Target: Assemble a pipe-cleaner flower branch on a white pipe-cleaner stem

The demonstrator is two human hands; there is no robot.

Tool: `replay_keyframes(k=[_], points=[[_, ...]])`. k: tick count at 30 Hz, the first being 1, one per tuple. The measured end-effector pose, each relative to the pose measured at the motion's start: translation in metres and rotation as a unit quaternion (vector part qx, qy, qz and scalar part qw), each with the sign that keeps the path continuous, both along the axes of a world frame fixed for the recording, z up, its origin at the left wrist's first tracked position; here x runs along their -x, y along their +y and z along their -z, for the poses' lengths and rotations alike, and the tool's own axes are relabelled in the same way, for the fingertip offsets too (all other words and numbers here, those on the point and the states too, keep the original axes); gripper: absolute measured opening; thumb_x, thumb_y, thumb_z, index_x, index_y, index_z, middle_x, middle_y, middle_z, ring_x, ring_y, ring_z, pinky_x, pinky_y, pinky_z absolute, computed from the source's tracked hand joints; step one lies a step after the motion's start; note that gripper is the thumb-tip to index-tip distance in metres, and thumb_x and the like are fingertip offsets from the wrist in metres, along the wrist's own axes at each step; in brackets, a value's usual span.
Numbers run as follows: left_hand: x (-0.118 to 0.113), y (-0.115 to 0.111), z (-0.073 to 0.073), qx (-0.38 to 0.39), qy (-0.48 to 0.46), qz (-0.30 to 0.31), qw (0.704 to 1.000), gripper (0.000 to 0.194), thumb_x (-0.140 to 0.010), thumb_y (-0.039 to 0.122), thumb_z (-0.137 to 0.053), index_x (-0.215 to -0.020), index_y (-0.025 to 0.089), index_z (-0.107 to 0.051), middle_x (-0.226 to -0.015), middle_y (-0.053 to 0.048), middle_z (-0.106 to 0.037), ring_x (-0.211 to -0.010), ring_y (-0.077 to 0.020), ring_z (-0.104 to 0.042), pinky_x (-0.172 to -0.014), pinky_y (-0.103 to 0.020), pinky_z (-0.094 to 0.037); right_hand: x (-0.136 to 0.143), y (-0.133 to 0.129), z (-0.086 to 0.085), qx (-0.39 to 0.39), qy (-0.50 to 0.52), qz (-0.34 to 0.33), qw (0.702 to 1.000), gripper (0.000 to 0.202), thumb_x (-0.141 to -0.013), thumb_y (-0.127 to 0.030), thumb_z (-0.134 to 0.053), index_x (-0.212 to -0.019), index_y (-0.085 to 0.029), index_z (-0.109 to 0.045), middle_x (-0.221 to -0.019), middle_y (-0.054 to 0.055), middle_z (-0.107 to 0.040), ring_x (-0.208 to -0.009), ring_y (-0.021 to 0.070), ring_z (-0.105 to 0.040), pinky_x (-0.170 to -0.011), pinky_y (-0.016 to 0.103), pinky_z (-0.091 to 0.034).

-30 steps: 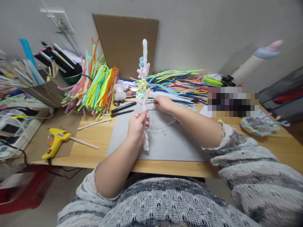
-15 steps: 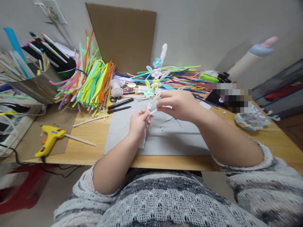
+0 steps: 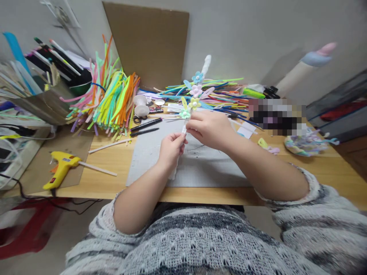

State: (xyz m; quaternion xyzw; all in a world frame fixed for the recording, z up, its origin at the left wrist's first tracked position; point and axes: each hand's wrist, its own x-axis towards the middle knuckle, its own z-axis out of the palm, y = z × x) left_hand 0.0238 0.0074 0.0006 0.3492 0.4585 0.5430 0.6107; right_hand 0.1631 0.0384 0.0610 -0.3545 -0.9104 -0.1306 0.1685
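Observation:
A white fuzzy pipe-cleaner band [image 3: 206, 65] stands tilted between my hands. Down its length sit small flowers with pale centres: a blue flower [image 3: 197, 77], a pink flower [image 3: 196, 91], a yellow flower [image 3: 194, 103] and a green flower [image 3: 184, 113], with looped leaves beside them. My left hand [image 3: 171, 149] is closed round the band below the flowers, and its lower end hangs under that hand. Just beneath the green flower, my right hand [image 3: 210, 128] has its fingers pinched together against the band; the white pipe cleaner in its grip is mostly hidden.
A grey mat [image 3: 151, 152] lies under my hands. To the left are a yellow glue gun [image 3: 61, 168], black pens [image 3: 146, 125] and bundled pipe cleaners [image 3: 114, 103]. Loose pipe cleaners [image 3: 226, 93] lie behind; a pastel pipe-cleaner piece [image 3: 304, 144] rests on the right.
The band has shifted slightly right and leans more. My right hand has moved left and down against it, covering the white strand seen sticking out before. My left hand has edged right, still gripping.

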Motion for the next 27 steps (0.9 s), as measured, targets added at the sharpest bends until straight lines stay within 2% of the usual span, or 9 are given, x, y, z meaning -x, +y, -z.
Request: replay_keyframes(k=[11, 15, 19, 21, 23, 25, 27], points=[[0.0, 0.002, 0.008, -0.039, 0.101, -0.025, 0.994, 0.026, -0.067, 0.04, -0.062, -0.065, 0.015, -0.056, -0.048, 0.002, -0.05, -0.037, -0.0055, -0.035, -0.04, -0.02, -0.026, 0.001, -0.004, 0.003, -0.017, -0.023, 0.008, 1.0, 0.028, -0.088, -0.026, -0.037, -0.08, -0.017, -0.062, -0.08, 0.006, -0.06, -0.076, 0.0155, -0.047, -0.06, 0.028, -0.023], [0.001, 0.0, 0.007, -0.055, 0.164, -0.036, 0.984, 0.023, -0.07, 0.037, -0.058, -0.064, 0.015, -0.058, -0.048, 0.002, -0.051, -0.039, -0.0063, -0.036, -0.042, -0.021, -0.028, 0.0, -0.006, 0.004, -0.031, -0.033, 0.009, 0.999, 0.028, -0.088, -0.027, -0.037, -0.08, -0.018, -0.061, -0.08, 0.005, -0.06, -0.074, 0.0157, -0.046, -0.059, 0.029, -0.022], [0.003, -0.003, 0.005, -0.113, 0.228, -0.063, 0.965, 0.017, -0.072, 0.03, -0.056, -0.067, 0.015, -0.061, -0.057, 0.0, -0.057, -0.046, -0.0077, -0.042, -0.049, -0.021, -0.031, -0.006, -0.014, 0.003, -0.054, -0.063, 0.021, 0.996, 0.024, -0.087, -0.02, -0.038, -0.08, -0.016, -0.06, -0.08, 0.007, -0.06, -0.072, 0.016, -0.044, -0.058, 0.03, -0.021], [0.004, -0.005, 0.004, -0.154, 0.268, -0.071, 0.948, 0.015, -0.074, 0.028, -0.054, -0.07, 0.016, -0.063, -0.06, 0.0, -0.058, -0.051, -0.0088, -0.045, -0.052, -0.021, -0.033, -0.009, -0.022, 0.0, -0.063, -0.081, 0.028, 0.994, 0.024, -0.086, -0.016, -0.037, -0.078, -0.015, -0.059, -0.078, 0.007, -0.059, -0.07, 0.016, -0.044, -0.057, 0.031, -0.021], [0.005, -0.008, 0.003, -0.204, 0.329, -0.07, 0.919, 0.014, -0.075, 0.026, -0.053, -0.072, 0.017, -0.063, -0.061, 0.0, -0.058, -0.054, -0.0097, -0.047, -0.055, -0.021, -0.032, -0.011, -0.031, -0.005, -0.059, -0.101, 0.012, 0.993, 0.024, -0.085, -0.014, -0.037, -0.076, -0.016, -0.059, -0.075, 0.007, -0.058, -0.068, 0.0159, -0.043, -0.057, 0.031, -0.02], [0.006, -0.011, 0.002, -0.263, 0.401, -0.056, 0.876, 0.011, -0.075, 0.024, -0.054, -0.07, 0.018, -0.063, -0.06, 0.0, -0.058, -0.055, -0.0105, -0.048, -0.055, -0.021, -0.031, -0.012, -0.038, -0.014, -0.04, -0.124, -0.033, 0.991, 0.024, -0.085, -0.013, -0.038, -0.075, -0.017, -0.059, -0.073, 0.006, -0.058, -0.067, 0.0154, -0.042, -0.057, 0.031, -0.02], [0.007, -0.015, -0.001, -0.326, 0.471, -0.043, 0.819, 0.011, -0.075, 0.022, -0.055, -0.066, 0.018, -0.061, -0.059, -0.001, -0.057, -0.057, -0.0118, -0.048, -0.055, -0.022, -0.029, -0.011, -0.041, -0.027, -0.02, -0.149, -0.075, 0.986, 0.025, -0.084, -0.013, -0.038, -0.072, -0.018, -0.06, -0.072, 0.005, -0.058, -0.067, 0.0145, -0.041, -0.057, 0.031, -0.02]])
